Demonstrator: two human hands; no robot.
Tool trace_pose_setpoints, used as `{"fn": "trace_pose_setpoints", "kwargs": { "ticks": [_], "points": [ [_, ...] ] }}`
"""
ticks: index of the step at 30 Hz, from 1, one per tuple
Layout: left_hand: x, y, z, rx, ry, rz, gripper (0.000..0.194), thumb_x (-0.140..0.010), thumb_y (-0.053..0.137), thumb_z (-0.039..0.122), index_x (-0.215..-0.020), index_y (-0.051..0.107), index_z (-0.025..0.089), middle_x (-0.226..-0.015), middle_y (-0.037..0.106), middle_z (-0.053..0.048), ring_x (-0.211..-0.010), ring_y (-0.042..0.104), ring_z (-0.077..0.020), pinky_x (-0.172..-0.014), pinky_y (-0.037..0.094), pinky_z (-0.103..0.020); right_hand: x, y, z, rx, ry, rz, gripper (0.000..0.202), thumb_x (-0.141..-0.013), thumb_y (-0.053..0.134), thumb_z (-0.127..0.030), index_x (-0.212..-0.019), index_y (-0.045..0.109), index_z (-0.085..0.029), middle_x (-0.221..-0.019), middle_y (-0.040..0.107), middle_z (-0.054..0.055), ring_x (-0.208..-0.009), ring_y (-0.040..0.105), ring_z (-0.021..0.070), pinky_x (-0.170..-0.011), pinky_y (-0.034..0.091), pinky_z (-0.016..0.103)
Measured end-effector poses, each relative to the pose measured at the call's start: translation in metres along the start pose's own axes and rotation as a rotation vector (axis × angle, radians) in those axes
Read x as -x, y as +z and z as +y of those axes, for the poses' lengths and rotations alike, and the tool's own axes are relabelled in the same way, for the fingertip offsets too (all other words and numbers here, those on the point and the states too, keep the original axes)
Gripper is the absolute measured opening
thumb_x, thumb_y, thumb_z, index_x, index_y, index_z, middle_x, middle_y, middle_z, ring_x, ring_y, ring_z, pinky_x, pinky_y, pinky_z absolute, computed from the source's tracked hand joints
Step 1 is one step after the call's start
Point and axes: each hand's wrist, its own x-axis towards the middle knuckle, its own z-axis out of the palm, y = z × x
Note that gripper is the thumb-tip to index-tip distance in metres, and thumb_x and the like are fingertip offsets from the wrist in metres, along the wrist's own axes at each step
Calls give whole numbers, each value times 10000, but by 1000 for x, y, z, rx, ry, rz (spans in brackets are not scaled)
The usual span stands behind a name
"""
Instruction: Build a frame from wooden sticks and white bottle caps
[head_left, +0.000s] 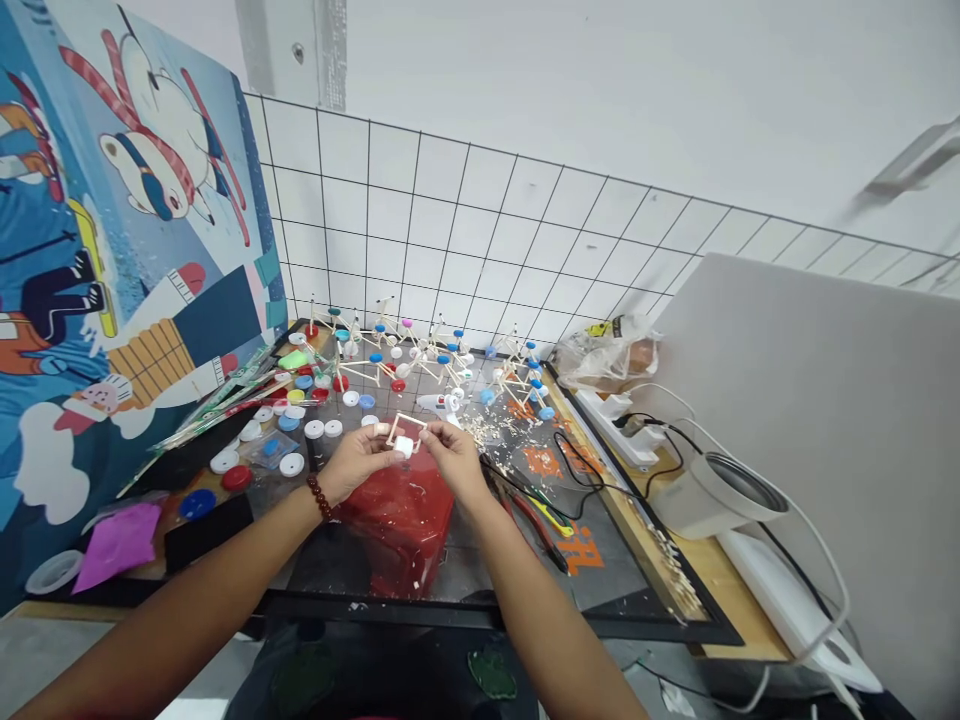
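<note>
Above a red box-like object [390, 510], both my hands hold a small square frame of pale wooden sticks [411, 419]. A white block or cap [403, 446] sits at the frame's lower edge; its exact kind is unclear. My left hand [358, 465], with a beaded bracelet at the wrist, pinches the left side. On the right side, the fingers of my right hand [454, 462] grip a corner. Just behind the hands lies a white glue gun [439, 402]. Several stick models with coloured caps [442, 350] stand farther back.
Loose bottle caps [291, 464] spread over the left side. Pliers with red handles [536, 525], a yellow-green cutter [553, 515] and a black cable [577, 480] lie at right, near scattered stick bits [491, 432]. A power strip [619, 430] and a white roll-shaped object [720, 495] flank the mat.
</note>
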Motion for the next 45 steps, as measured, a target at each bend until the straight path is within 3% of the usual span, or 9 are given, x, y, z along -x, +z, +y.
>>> {"fn": "trace_pose_setpoints", "kwargs": {
  "ticks": [7,12,15,18,24,29,33,40,45],
  "points": [
    [2,0,0,-63,8,-67,435,-629,859,292,-1023,723,165,-925,756,-81,-806,695,-200,-764,541,-322,0,-5,4,-5,-17,3,241,-805,635,-428,-850,718,-206,-770,684,15,-751,602,187,-717,474,301],
    [-2,-2,-1,-164,117,31,276,-664,822,375,-851,759,181,-816,753,-45,-716,667,-181,-699,532,-291,4,-1,6,113,-91,-53,193,-832,632,-378,-853,748,-225,-810,705,30,-775,619,191,-734,480,306],
    [-3,-3,-1,-176,112,74,230,-668,814,390,-760,758,187,-666,718,-21,-593,626,-166,-613,517,-284,5,2,5,47,-30,-105,217,-837,628,-397,-893,740,-220,-811,715,25,-726,616,177,-689,477,289],
    [-2,-3,-1,-161,105,121,253,-657,819,412,-730,752,179,-619,699,-22,-554,614,-162,-582,510,-283,5,3,5,12,27,-161,250,-813,644,-440,-809,729,-205,-715,689,9,-637,577,157,-635,455,276],
    [-5,-4,-3,-66,104,244,408,-699,755,538,-845,741,157,-752,725,-54,-658,654,-173,-620,529,-294,0,-2,7,4,41,-47,311,-757,657,-501,-688,684,-200,-639,642,-3,-615,545,155,-598,442,266],
    [-10,-15,-4,-43,129,350,374,-624,828,466,-764,717,139,-650,680,-20,-581,597,-121,-583,483,-245,-1,-5,5,-13,47,-17,298,-753,657,-493,-689,668,-202,-644,624,-14,-634,540,154,-649,438,275],
    [-8,-16,-2,-57,106,307,347,-585,856,419,-734,707,143,-635,680,-17,-557,586,-113,-569,471,-238,-2,-5,8,-50,53,22,297,-783,627,-490,-709,645,-203,-650,586,-22,-636,522,147,-648,421,265],
    [0,-2,2,-129,39,89,333,-611,839,374,-858,750,169,-814,738,-56,-685,654,-168,-661,530,-285,-3,-5,10,-80,51,39,291,-786,630,-486,-732,638,-200,-666,569,-18,-652,498,149,-636,402,253],
    [-3,-1,-4,-213,28,47,252,-565,852,347,-715,750,172,-660,709,-27,-597,610,-157,-609,497,-270,-2,-4,9,-74,41,22,293,-765,648,-488,-715,634,-200,-671,564,-20,-665,496,152,-653,398,257]
  ]
}}
